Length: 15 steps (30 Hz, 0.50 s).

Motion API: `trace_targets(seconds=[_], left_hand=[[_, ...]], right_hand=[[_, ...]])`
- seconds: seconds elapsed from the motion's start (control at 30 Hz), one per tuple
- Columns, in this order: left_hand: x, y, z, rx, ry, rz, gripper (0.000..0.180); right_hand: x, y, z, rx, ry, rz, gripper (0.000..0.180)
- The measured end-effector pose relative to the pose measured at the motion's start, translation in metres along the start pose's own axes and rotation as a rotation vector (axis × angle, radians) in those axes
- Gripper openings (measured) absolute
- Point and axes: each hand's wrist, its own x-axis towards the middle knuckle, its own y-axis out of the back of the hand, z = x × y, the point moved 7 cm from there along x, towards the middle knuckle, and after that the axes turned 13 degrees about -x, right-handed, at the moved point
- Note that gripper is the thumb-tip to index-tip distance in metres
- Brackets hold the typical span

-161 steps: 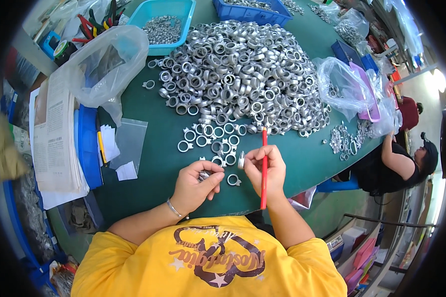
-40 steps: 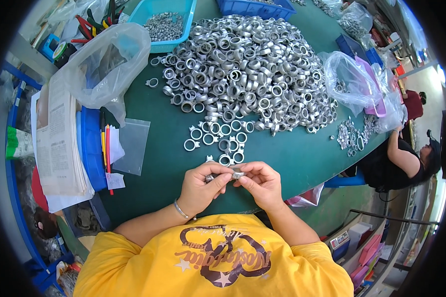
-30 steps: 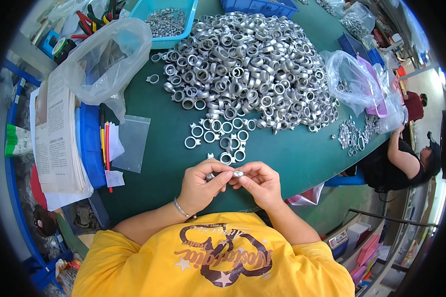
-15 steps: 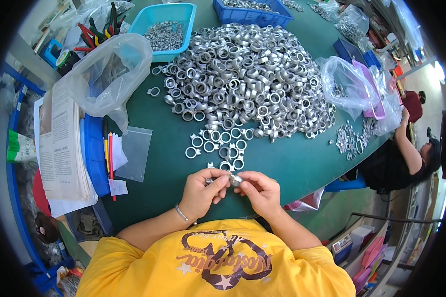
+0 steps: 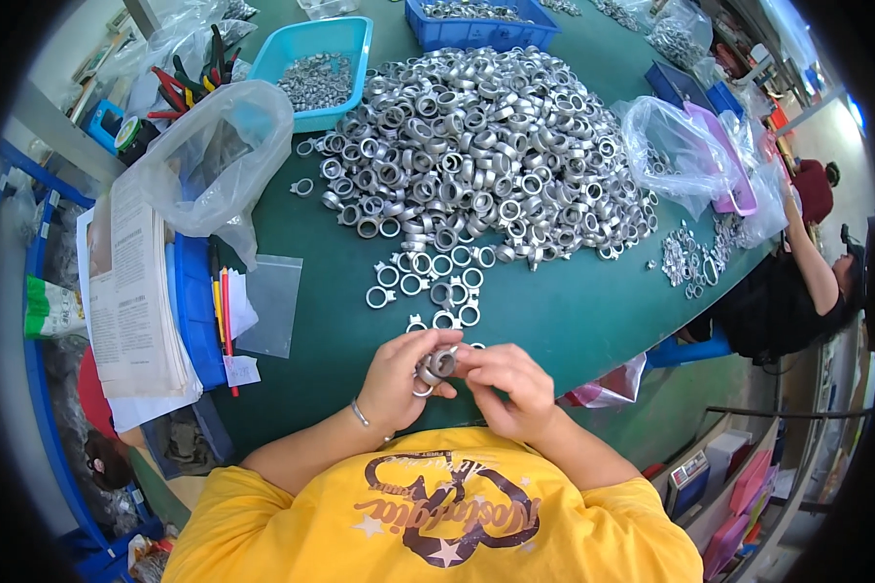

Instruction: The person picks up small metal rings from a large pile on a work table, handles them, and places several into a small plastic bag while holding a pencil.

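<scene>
Green bench covering runs under everything, and most of it at twelve o'clock from my hands is taken by the big heap of silver metal rings, piled loose so that I can draw from its near edge. At ten o'clock a clear plastic bag slumps open beside a stack of printed papers, and beyond it, near eleven, a light blue tray holds smaller metal parts; a darker blue bin sits at the far rim at twelve. At two o'clock another clear bag lies against a scatter of small pieces, with a co-worker in dark clothes seated past it at three. A flat little zip bag rests at nine o'clock, probably kept handy for packing. Just ahead of my fingers a short row of single rings lies spread apart, I judge so each can be picked up on its own. My left hand and right hand meet close to my chest, where I can see the work best. Both sets of fingers are curled and pressed in, pinching one ring fitting between them, the left holding it from below, the right thumb and forefinger closing on its side.
</scene>
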Motion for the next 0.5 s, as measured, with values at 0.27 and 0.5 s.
trace_targets(seconds=[0.27, 0.5], left_hand=[[0.006, 0.010, 0.023, 0.054, -0.263, 0.009, 0.007], [0.002, 0.007, 0.016, 0.389, -0.279, 0.008, 0.010]], right_hand=[[-0.001, -0.014, 0.076, -0.498, -0.498, -0.193, 0.010], [-0.018, -0.019, 0.097, 0.017, -0.930, -0.314, 0.015]])
